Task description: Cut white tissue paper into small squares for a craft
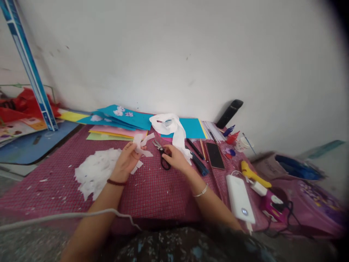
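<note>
Between the fingers of my left hand (128,158) are white paper strips (139,142), their cut ends fanning out to the right. My right hand (174,157) is closed on a pair of scissors (161,151) with black handles; the blades point up and left, slightly apart, close to the strips but not touching them. Small cut paper pieces (137,167) lie on the cloth just under my left hand. A heap of white paper pieces (95,171) sits to the left, partly behind my left forearm. Beyond the scissors lies a long loop of white paper (174,127).
Coloured sheets (122,118) are stacked at the back against the wall. To the right lie a phone (215,155), a dark pen (195,148), a white power bank (240,198), a yellow glue gun (253,174) and a paper cup (243,144). A white cable (68,215) crosses the front left.
</note>
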Action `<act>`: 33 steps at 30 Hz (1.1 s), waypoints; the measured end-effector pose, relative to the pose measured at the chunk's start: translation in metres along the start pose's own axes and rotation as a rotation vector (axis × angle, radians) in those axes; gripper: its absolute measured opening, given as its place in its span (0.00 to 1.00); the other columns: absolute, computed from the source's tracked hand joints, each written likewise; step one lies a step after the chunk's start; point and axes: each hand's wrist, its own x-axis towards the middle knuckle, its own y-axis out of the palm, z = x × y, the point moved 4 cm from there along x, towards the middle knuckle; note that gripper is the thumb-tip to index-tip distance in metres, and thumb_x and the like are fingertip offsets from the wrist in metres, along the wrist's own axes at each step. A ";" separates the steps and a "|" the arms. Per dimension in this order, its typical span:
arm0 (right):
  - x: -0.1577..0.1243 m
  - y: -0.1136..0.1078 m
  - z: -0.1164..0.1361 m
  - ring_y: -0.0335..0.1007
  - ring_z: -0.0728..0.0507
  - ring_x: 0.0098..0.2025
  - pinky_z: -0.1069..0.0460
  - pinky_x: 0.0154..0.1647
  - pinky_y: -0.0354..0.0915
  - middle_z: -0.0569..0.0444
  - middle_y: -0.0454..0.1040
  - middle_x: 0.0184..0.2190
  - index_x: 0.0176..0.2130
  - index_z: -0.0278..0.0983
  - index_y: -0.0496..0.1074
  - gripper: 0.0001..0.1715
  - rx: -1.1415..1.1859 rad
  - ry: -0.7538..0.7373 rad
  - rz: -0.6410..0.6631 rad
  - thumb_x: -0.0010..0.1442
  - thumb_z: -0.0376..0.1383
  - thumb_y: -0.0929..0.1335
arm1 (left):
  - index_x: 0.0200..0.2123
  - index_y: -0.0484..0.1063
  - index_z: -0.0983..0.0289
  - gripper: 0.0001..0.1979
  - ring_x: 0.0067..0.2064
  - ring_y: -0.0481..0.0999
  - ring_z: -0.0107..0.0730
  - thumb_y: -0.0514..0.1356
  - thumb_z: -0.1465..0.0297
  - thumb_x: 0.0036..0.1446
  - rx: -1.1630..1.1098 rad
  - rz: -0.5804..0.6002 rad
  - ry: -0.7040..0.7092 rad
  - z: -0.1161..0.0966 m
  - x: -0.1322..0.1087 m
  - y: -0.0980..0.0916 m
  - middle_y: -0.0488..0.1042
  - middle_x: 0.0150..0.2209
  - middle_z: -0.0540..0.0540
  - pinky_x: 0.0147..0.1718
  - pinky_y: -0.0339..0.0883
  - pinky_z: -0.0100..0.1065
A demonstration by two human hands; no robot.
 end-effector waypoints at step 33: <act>-0.069 0.000 0.025 0.69 0.43 0.45 0.44 0.51 0.66 0.48 0.71 0.45 0.67 0.39 0.59 0.50 0.506 0.220 1.006 0.54 0.54 0.76 | 0.24 0.71 0.64 0.14 0.25 0.65 0.25 0.66 0.60 0.48 0.361 -0.199 -0.041 0.001 -0.119 -0.036 0.70 0.22 0.47 0.26 0.59 0.28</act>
